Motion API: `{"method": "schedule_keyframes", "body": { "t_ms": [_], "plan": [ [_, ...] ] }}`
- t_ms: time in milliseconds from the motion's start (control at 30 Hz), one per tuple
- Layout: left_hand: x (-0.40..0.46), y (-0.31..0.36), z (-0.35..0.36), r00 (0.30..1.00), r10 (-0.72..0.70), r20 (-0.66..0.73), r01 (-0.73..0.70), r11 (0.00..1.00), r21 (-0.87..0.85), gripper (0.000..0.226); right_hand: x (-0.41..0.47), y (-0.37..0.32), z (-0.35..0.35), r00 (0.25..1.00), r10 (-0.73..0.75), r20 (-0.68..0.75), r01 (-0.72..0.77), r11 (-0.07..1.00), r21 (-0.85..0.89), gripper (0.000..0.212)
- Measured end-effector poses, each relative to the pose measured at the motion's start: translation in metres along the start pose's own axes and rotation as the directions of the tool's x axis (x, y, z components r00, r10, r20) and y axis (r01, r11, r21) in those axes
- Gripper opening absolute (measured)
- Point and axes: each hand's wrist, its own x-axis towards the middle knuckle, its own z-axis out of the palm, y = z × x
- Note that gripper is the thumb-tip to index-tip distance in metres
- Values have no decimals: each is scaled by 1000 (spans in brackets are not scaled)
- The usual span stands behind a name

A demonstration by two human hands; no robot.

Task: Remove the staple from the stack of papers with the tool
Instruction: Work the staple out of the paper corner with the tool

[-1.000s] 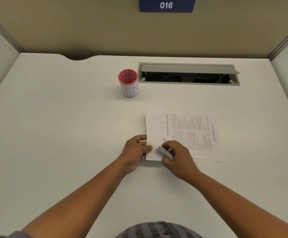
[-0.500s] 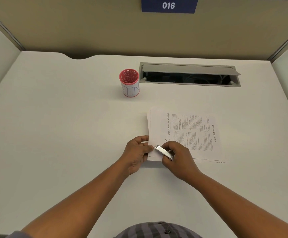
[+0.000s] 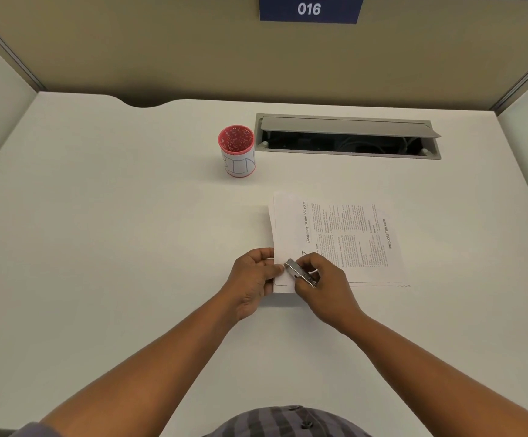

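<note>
The right hand (image 3: 322,280) was curled round a slim, flat, silver metal staple-removing tool (image 3: 300,273), thumb and forefinger pinching its shaft so that the narrow tip pointed up and left onto the near left corner of the paper. The left hand (image 3: 253,279) pinched that same corner from the outer edge, thumb on top of the sheets and fingers tucked beneath or beside them, with the thumb tip just beside the tool's tip.

Over the last second very little had shifted: both hands kept their holds, and the tool's tip had crept slightly further left toward the left thumb, its angle much the same. I judged this to mean the prying was under way but not finished, the tip probably working beneath the staple. The staple itself was too small to make out, so whether it had lifted could not be told.

The stapled stack of white printed papers (image 3: 344,234) lay flat on the pale desk (image 3: 114,247), right of centre, its text running sideways to the viewer and the lower sheets fanned a little at the near edge. Well behind it stood a small red-rimmed cup with a white label (image 3: 237,151), beside a grey open cable hatch (image 3: 348,126).
</note>
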Motion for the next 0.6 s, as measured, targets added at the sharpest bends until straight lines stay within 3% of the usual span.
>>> {"method": "schedule_keyframes", "body": {
  "t_ms": [133, 333, 467, 600],
  "plan": [
    [-3, 1, 1, 1000, 1, 17, -2, 1000, 11, 33, -5, 0, 0, 979, -200, 33, 203, 959, -198, 42],
    [-5, 0, 3, 1000, -9, 27, 9, 1000, 18, 27, -6, 0, -3, 948, -313, 54, 310, 872, -378, 44],
    [-3, -1, 3, 1000, -14, 16, 13, 999, 29, 24, -6, 1, -3, 953, -297, 54, 296, 883, -364, 45],
    [-1, -4, 1, 1000, -7, -3, 7, 999, 43, 20, -3, 3, -3, 980, -184, 71, 195, 957, -215, 47]
  ]
}}
